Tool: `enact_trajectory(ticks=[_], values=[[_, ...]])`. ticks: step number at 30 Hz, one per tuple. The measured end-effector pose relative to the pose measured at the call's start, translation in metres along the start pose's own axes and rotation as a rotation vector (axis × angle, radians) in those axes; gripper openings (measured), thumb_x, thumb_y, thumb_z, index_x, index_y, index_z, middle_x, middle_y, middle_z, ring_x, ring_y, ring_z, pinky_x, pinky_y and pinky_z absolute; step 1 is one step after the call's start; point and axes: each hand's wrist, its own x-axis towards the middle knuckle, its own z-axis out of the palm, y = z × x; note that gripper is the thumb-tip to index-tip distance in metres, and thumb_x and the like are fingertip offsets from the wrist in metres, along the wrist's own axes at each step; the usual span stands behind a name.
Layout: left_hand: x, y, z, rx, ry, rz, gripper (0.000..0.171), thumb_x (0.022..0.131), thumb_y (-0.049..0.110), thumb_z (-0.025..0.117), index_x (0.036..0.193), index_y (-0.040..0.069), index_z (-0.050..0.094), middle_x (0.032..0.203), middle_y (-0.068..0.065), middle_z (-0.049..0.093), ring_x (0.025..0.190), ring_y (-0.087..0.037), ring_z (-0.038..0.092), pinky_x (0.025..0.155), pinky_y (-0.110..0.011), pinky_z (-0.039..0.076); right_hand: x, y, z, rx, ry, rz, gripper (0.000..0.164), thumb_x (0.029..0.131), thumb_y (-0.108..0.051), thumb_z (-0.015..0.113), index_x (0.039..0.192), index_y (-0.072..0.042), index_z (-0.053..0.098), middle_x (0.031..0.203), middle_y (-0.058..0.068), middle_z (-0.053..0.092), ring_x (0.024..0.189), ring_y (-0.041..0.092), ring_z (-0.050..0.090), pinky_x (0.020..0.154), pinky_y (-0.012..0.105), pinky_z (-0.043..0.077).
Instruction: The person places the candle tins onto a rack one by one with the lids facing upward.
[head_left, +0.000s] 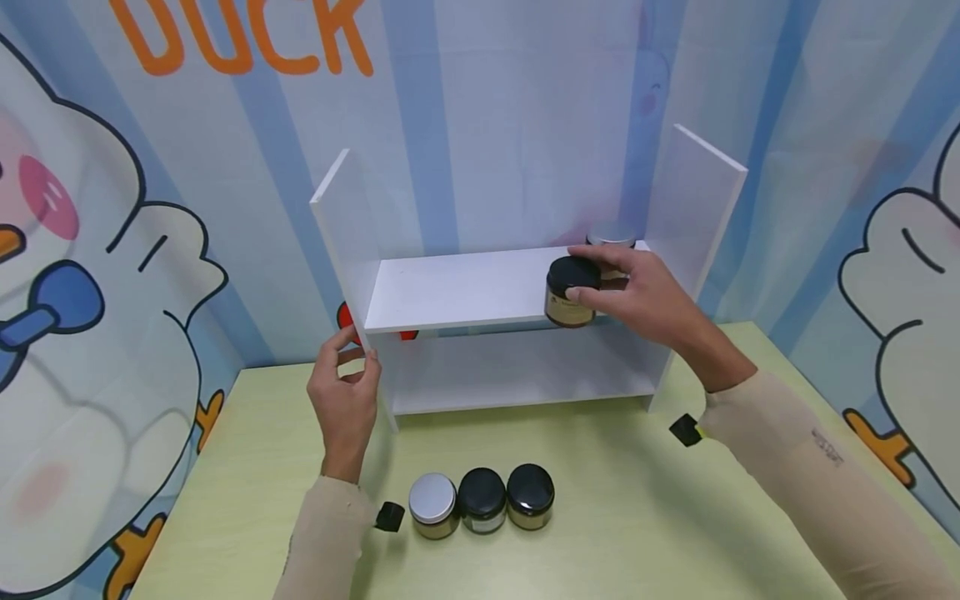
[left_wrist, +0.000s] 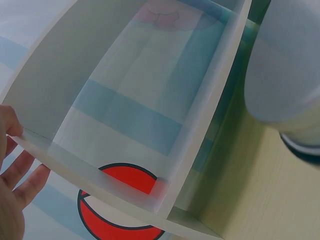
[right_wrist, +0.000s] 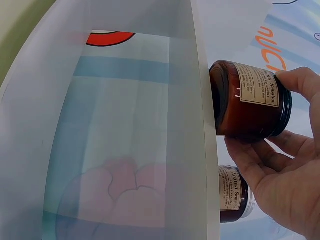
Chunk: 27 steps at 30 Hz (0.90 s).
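Note:
My right hand (head_left: 637, 296) grips an amber glass candle jar (right_wrist: 250, 102) with a black lid and a cream label, thumb and fingers round its lid end. The jar is upright at the front edge of the upper board of a white two-tier shelf (head_left: 457, 287); whether its base touches the board I cannot tell. Behind my right hand, a second candle jar (right_wrist: 232, 195) with a silver lid stands on the upper board. With thumb and fingers on either side, my left hand (head_left: 347, 400) holds the front edge of the shelf's left side panel (head_left: 341, 242).
In front of the shelf, three jars stand in a row on the pale yellow-green table (head_left: 622, 517): a silver-lidded jar (head_left: 432, 504) and two black-lidded jars, one mid-row (head_left: 482, 498), the other at right (head_left: 531, 496). A cartoon-printed curtain (head_left: 495, 125) hangs behind.

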Motion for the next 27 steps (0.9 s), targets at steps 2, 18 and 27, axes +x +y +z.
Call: enact_trajectory(ticks=[2,18,27], values=[[0.0002,0.0002,0.0,-0.001,0.0,0.002,0.038,0.093,0.008,0.071,0.131,0.009,0.066,0.122,-0.007,0.068,0.097,-0.022,0.068,0.072,-0.011,0.053,0.0014,-0.0006,0.0002,-0.004,-0.001,0.005,0.055,0.094,-0.03,0.073,0.145,-0.017,0.057,0.139,0.012,0.058,0.117,0.029,0.065,0.094,0.044,0.057],[-0.0005,0.0002,0.0002,0.008,-0.001,0.004,0.039,0.093,0.008,0.072,0.131,0.008,0.065,0.122,-0.008,0.068,0.098,-0.023,0.069,0.072,-0.014,0.055,0.0061,-0.0036,0.001,-0.048,-0.017,-0.006,0.057,0.095,-0.031,0.072,0.146,-0.014,0.055,0.137,0.012,0.057,0.117,0.03,0.063,0.097,0.05,0.054],[0.0003,0.0004,0.0024,0.014,0.0,0.005,0.039,0.093,0.009,0.072,0.132,0.007,0.065,0.122,-0.009,0.068,0.098,-0.023,0.069,0.073,-0.01,0.053,0.0104,-0.0092,-0.0005,-0.085,-0.024,-0.051,0.054,0.095,-0.023,0.072,0.144,-0.009,0.057,0.125,0.013,0.052,0.11,0.031,0.06,0.089,0.046,0.052]])
